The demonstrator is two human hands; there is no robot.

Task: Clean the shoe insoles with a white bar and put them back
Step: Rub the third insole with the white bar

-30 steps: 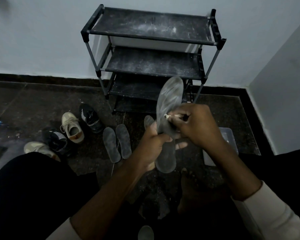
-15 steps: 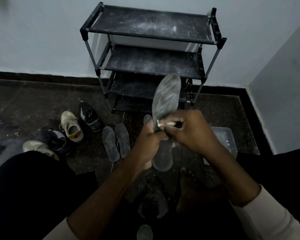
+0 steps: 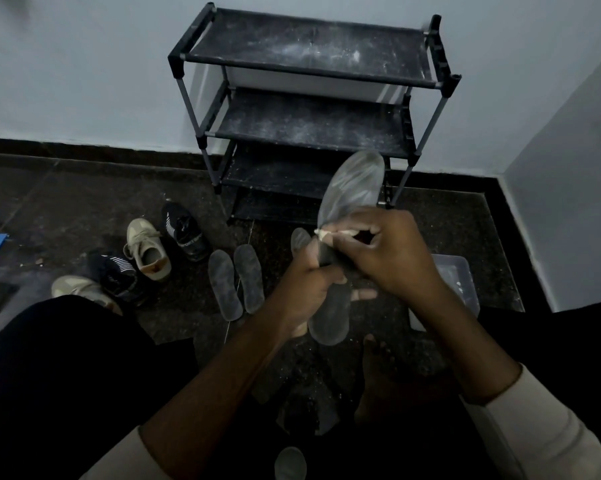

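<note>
Swung rightward, the insole (image 3: 354,188) is gripped by left hand (image 3: 306,289); right hand (image 3: 392,258) pinches white bar (image 3: 323,234).

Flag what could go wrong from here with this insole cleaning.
The white bar is a small stub pinched by the right hand; it could slip or crumble. The left hand grips the insole mid-length, so its free upper end may flex away under rubbing, leaving patches uncleaned.
</note>
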